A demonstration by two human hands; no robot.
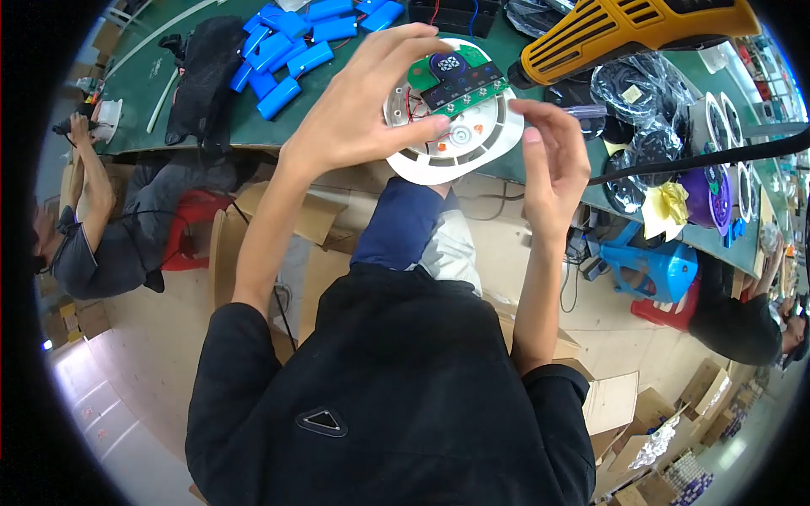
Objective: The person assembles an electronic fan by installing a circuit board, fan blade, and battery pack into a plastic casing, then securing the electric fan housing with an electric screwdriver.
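A round white plastic housing (498,139) is at the table's front edge, tilted toward me, its inside showing. Over its upper part lies a green circuit board (460,93) with a dark strip and thin red wires beside it. My left hand (363,105) grips the housing from the left, thumb across its inside and fingers arched over the far rim. On the right, my right hand (553,160) has its thumb and curved fingers apart by the housing's edge; whether the fingertips touch it is hard to tell. A yellow heat gun (624,38) points its dark nozzle toward the board.
Several blue battery packs (287,51) lie left on the green table (211,143), beside a black cloth bag (202,80). Plastic-wrapped parts (633,93) and a black cable (700,160) are at right. A blue stool (650,261) stands below; other people sit at both sides.
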